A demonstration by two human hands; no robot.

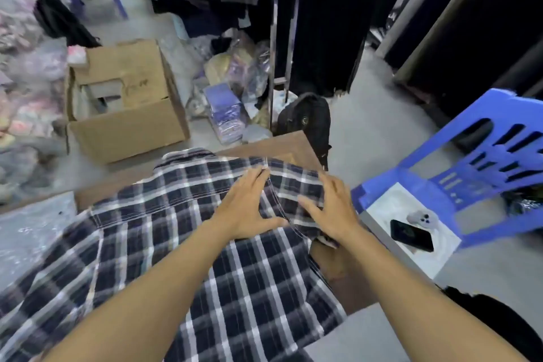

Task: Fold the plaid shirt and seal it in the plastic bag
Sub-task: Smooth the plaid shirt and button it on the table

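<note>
Both hands lie flat with fingers spread, holding nothing: the left hand (245,209) and right hand (330,210) press side by side on the plaid shirt (182,244) spread beneath them across a brown board (282,144)

Plaid shirt (182,244) on, seemingly, cardboard (282,145)
</note>
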